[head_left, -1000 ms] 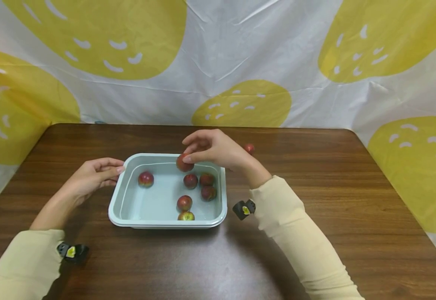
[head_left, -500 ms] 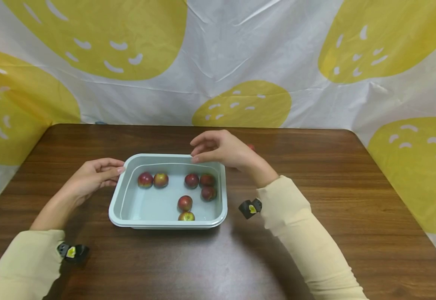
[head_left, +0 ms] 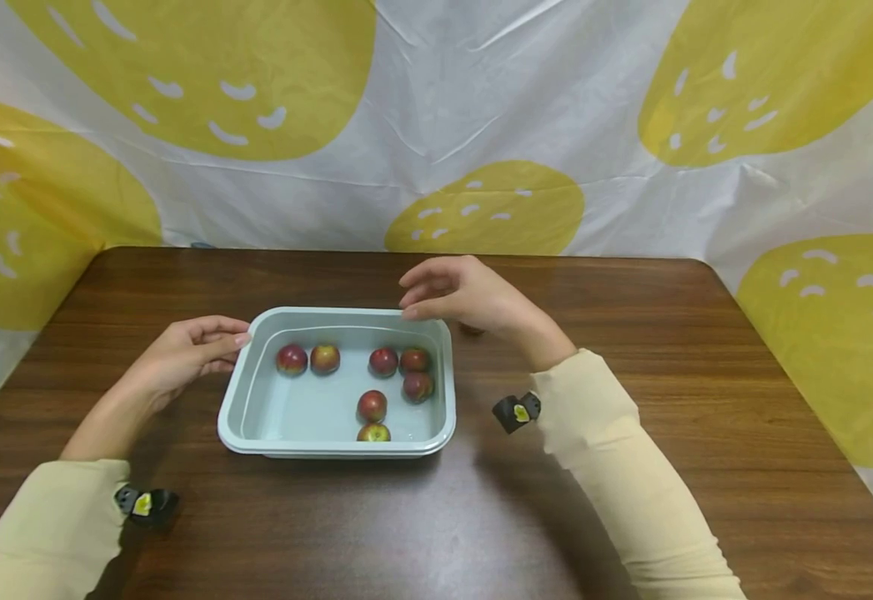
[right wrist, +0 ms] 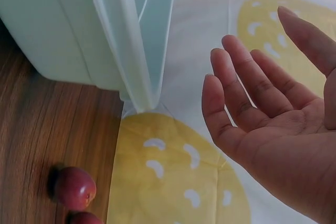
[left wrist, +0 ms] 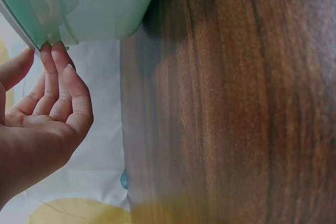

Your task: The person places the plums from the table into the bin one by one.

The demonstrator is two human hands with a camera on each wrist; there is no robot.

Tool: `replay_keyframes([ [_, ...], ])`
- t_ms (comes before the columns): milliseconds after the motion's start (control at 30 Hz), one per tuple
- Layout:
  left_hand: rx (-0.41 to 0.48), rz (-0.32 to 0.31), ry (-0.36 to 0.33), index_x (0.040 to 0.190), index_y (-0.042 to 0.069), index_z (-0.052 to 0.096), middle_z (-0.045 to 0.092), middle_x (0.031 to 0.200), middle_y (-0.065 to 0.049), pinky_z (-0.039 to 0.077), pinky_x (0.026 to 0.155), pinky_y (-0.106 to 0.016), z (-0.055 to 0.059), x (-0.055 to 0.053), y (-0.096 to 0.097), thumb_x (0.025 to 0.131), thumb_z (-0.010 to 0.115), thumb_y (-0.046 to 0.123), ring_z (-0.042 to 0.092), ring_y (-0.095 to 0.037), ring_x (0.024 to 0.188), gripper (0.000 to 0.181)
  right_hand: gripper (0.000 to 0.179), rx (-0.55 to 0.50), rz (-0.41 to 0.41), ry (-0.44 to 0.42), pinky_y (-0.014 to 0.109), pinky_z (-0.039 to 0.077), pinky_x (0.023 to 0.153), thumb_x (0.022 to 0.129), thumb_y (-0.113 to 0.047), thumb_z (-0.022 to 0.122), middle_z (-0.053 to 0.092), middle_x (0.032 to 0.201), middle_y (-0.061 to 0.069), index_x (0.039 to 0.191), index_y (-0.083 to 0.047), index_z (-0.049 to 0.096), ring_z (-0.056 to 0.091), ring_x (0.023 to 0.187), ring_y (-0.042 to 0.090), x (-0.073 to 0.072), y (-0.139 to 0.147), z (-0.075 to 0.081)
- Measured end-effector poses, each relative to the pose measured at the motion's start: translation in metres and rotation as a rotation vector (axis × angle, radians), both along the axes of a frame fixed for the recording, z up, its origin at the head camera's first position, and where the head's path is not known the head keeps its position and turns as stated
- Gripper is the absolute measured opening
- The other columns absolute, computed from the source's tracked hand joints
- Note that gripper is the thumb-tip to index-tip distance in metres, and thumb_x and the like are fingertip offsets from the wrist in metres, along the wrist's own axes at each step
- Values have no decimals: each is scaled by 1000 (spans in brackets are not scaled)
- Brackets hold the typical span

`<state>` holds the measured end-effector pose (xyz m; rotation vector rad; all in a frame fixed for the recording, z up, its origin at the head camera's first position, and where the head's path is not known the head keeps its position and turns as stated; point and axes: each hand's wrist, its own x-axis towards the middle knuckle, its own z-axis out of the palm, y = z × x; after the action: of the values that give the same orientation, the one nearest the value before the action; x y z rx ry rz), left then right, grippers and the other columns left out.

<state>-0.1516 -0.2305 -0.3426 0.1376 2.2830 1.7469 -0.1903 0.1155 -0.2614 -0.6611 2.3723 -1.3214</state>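
A pale blue-green plastic basin (head_left: 256, 443) stands on the table with several small red apples inside, two of them side by side at the back left (head_left: 324, 359). My left hand (head_left: 188, 354) pinches the basin's left rim, thumb above and fingertips below, also seen in the left wrist view (left wrist: 47, 103). Above the back right corner of the basin hovers my right hand (head_left: 474, 296), relaxed and holding nothing. In the right wrist view its fingers (right wrist: 252, 87) are spread apart from the basin wall. Two red apples (right wrist: 75, 188) lie on the table outside the basin, one cut off by the frame edge.
The brown wood-grain table (head_left: 669, 400) extends around the basin. A white cloth (head_left: 609, 100) with yellow lemon-like shapes hangs behind it and at the sides. In the head view, a dark red bit of fruit (head_left: 471, 330) shows beneath the right hand.
The apple pinched by my right hand was released into the basin, beside the one at back left. The right hand then moved to the right. My left hand stayed on the rim.
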Motion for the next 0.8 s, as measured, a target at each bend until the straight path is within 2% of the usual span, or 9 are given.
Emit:
replay_keyframes([
  [367,-14,4,-5,121,-17,40,63,86,11,52,70,-24,1,1,0,92,56,18,60,-6,78,48,35,-4,-19,-42,26,45,61,81,-20,71,67,97,1,112,-10,60,62,89,17,-3,18,-1],
  [533,-22,3,-2,121,-17,41,63,86,11,52,70,-24,1,1,-1,92,57,18,60,-6,79,48,34,-9,-31,-16,27,46,68,80,-17,71,68,96,4,111,-7,60,63,89,16,-7,26,-4],
  [800,-2,3,-3,119,-17,41,63,86,11,52,70,-24,1,0,-2,91,57,16,60,-6,79,46,35,4,-68,-36,29,46,76,81,-18,70,67,99,5,112,-7,60,62,90,15,-12,40,-4],
])
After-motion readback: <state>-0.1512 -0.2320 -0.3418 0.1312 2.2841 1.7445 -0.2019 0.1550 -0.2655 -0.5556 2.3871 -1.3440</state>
